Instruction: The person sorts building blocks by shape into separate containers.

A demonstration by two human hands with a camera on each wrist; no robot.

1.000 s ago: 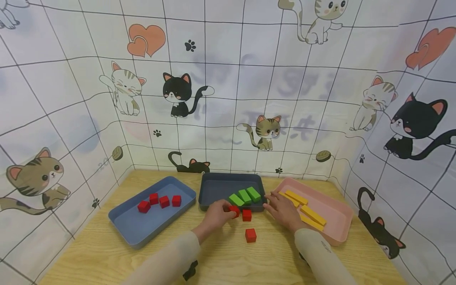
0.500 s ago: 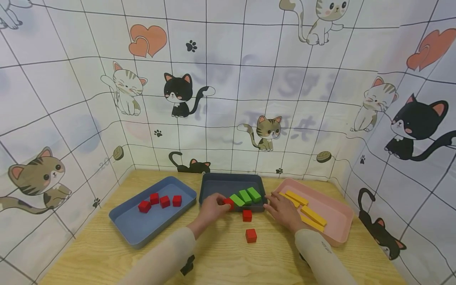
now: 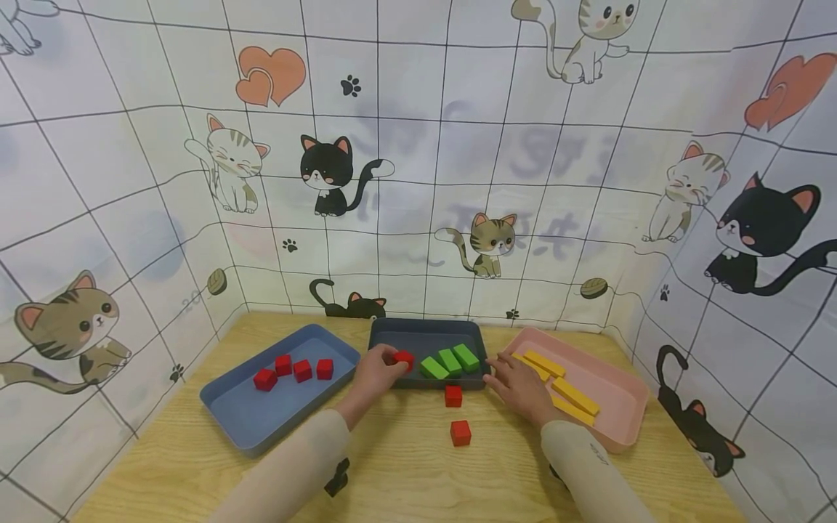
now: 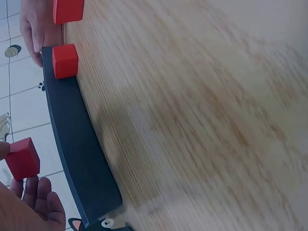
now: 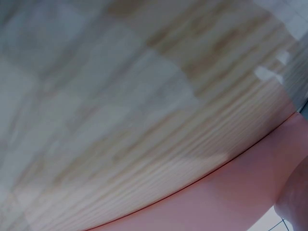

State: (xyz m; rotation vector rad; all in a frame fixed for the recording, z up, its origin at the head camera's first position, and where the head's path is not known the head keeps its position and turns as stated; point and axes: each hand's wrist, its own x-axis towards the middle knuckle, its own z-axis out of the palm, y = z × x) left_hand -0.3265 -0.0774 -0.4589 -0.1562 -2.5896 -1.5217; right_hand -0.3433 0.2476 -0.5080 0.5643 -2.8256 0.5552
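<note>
My left hand (image 3: 375,375) pinches a red cube (image 4: 22,160) between thumb and fingertips, over the front left part of the dark tray (image 3: 399,330). Several green blocks (image 3: 449,361) lie in that tray, right of the held cube. With fingers loosely extended, my right hand (image 3: 523,385) rests at the dark tray's right end, beside the pink tray (image 3: 628,396); whether its fingertips touch the rim I cannot tell. One red cube (image 3: 453,396) sits on the table just before the dark tray. Nearer me lies another red cube (image 3: 461,433).
On the left stands a blue tray (image 3: 245,425) with several red cubes (image 3: 302,370) in it. Several yellow bars (image 3: 575,396) lie in the pink tray, partly behind my right hand. A cat-printed cloth (image 3: 405,181) encloses the wooden table (image 3: 418,479) behind and at the sides.
My left hand has lifted the red cube from the table in front of the dark tray and carried it left and back over the tray. The right hand has stayed in place.
</note>
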